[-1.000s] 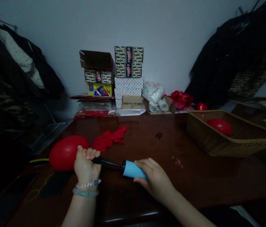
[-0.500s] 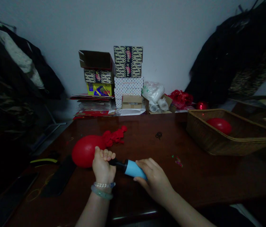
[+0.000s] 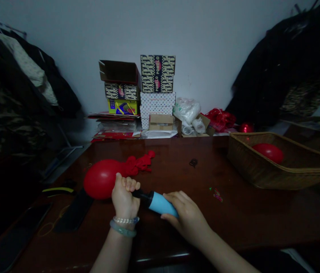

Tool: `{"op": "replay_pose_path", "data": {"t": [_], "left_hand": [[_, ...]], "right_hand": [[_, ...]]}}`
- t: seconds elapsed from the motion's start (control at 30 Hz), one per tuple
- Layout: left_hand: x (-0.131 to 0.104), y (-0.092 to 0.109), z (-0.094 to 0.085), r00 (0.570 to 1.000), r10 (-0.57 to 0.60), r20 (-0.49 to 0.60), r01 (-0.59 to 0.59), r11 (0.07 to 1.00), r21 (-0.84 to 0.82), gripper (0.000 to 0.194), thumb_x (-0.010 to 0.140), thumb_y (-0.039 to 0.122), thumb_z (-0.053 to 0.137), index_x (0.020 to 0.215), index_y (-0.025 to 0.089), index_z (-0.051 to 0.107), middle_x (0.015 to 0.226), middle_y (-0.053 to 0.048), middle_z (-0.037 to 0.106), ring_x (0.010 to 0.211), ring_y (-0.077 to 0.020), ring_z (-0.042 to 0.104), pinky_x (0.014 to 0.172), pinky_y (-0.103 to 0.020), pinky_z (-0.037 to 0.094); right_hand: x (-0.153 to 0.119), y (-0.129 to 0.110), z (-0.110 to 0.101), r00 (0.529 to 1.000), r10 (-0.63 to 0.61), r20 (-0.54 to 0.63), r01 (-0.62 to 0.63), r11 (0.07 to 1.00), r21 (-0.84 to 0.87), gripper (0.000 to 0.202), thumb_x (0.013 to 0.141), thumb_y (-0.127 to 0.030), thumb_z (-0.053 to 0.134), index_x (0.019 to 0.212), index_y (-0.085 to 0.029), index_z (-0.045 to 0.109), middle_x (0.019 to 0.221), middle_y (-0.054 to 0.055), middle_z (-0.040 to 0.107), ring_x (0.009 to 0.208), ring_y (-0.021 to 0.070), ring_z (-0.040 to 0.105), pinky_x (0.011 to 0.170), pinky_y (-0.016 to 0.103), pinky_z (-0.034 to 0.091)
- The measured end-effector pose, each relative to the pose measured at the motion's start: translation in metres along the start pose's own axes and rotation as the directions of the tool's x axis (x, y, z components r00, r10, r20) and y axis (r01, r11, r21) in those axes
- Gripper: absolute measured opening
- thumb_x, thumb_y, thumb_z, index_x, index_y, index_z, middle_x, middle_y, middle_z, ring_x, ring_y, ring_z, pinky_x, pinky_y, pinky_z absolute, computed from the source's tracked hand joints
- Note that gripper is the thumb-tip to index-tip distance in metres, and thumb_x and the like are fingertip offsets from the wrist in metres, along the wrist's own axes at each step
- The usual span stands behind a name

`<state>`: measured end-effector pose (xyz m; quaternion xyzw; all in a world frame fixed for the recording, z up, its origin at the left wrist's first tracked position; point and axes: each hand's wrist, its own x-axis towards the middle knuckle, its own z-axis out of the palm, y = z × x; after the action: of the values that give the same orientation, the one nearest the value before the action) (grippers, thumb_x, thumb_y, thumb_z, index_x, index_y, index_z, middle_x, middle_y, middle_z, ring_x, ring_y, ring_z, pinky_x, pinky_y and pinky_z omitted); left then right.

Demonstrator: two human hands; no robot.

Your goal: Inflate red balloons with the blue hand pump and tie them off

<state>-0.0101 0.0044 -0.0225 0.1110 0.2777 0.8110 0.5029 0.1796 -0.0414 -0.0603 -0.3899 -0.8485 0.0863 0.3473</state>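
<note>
A blue and black hand pump (image 3: pixel 162 204) lies between my hands at the front of the dark table. My left hand (image 3: pixel 125 195) is closed round its black nozzle end, with a red balloon (image 3: pixel 101 179) against the thumb side; the balloon's neck is hidden by the fingers. My right hand (image 3: pixel 186 216) wraps the blue barrel at its other end. Just behind the balloon lies a pile of limp red balloons (image 3: pixel 139 163). In the wicker basket (image 3: pixel 258 178) at the right rests another red balloon (image 3: pixel 269 152).
Phones (image 3: pixel 73 212) and a black and yellow item (image 3: pixel 58 190) lie at the left. Small coloured bits (image 3: pixel 217 195) and a dark coil (image 3: pixel 193 163) sit right of centre. Stacked boxes (image 3: pixel 157 102) and plastic bags (image 3: pixel 187 110) stand along the wall.
The balloon at my left hand looks slightly larger and has shifted a little left. The whole view has shifted slightly; both hands keep their hold on the pump.
</note>
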Motion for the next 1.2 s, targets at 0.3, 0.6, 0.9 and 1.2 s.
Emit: {"op": "replay_pose_path", "data": {"t": [0.3,0.6,0.9,1.2], "left_hand": [[0.022,0.029,-0.015,0.999,0.037,-0.038,-0.040,0.997,-0.062,0.046,0.084,0.032,0.061,0.056,0.019,0.028,0.042,0.009,0.029,0.036,-0.0046,0.028,0.039,-0.020,0.028],[0.021,0.005,-0.013,0.999,0.022,-0.040,-0.024,0.997,-0.067,0.045,0.086,0.032,0.059,0.057,0.019,0.028,0.042,0.009,0.029,0.036,-0.0048,0.028,0.039,-0.020,0.029],[0.002,0.006,-0.005,0.999,0.022,-0.043,-0.025,0.998,-0.059,0.047,0.083,0.036,0.063,0.057,0.019,0.028,0.043,0.009,0.029,0.036,-0.0047,0.027,0.040,-0.020,0.028],[-0.012,-0.020,-0.003,0.999,-0.034,-0.015,0.034,0.999,0.008,0.047,0.081,0.039,0.066,0.057,0.019,0.031,0.044,0.009,0.028,0.037,-0.0048,0.027,0.040,-0.020,0.028]], "right_hand": [[0.003,0.001,-0.009,0.998,0.029,0.047,-0.031,0.999,0.034,0.047,0.083,-0.037,0.068,0.123,-0.018,0.056,0.108,0.012,0.066,0.095,0.0259,0.060,0.083,0.043,0.052],[-0.005,0.018,-0.015,0.998,0.051,0.044,-0.051,0.999,0.001,0.046,0.084,-0.033,0.067,0.125,-0.017,0.055,0.110,0.013,0.064,0.097,0.0262,0.059,0.086,0.045,0.051],[-0.010,0.006,-0.016,0.998,0.054,0.010,-0.054,0.998,-0.031,0.046,0.080,-0.027,0.071,0.123,-0.016,0.056,0.110,0.012,0.064,0.097,0.0264,0.059,0.088,0.045,0.051],[-0.011,0.000,0.001,0.998,0.035,-0.049,-0.034,0.999,0.010,0.044,0.082,-0.030,0.069,0.121,-0.015,0.056,0.105,0.013,0.065,0.093,0.0260,0.059,0.081,0.044,0.052]]}}
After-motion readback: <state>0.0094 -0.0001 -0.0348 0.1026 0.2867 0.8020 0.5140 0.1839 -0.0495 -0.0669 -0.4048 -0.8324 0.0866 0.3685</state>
